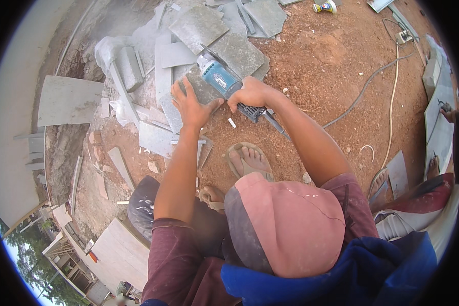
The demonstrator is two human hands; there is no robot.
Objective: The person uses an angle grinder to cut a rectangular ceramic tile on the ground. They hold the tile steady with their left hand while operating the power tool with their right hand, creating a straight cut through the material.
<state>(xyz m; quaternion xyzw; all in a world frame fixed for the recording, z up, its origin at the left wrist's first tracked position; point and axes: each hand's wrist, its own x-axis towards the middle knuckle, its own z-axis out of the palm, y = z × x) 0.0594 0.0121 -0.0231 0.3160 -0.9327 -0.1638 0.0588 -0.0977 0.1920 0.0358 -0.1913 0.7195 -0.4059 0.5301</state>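
Observation:
My right hand (255,93) is wrapped around the rear body of a blue angle grinder (220,77). The grinder's head points away and to the left, over a stack of grey tiles. Its disc shows only as a thin dark edge. Beside it, my left hand (191,106) spreads its fingers over a grey tile (203,91), thumb toward the tool. Whether the palm presses on the tile, I cannot tell. A larger dusty tile (199,28) lies just beyond the grinder's head.
Cut strips and offcuts (158,138) litter the ground at the left, near a dusty white sack (107,51). A grey cord (362,92) and a white cable (394,102) cross the reddish soil at the right. There, another person's hand (448,115) is above a long slab (438,125).

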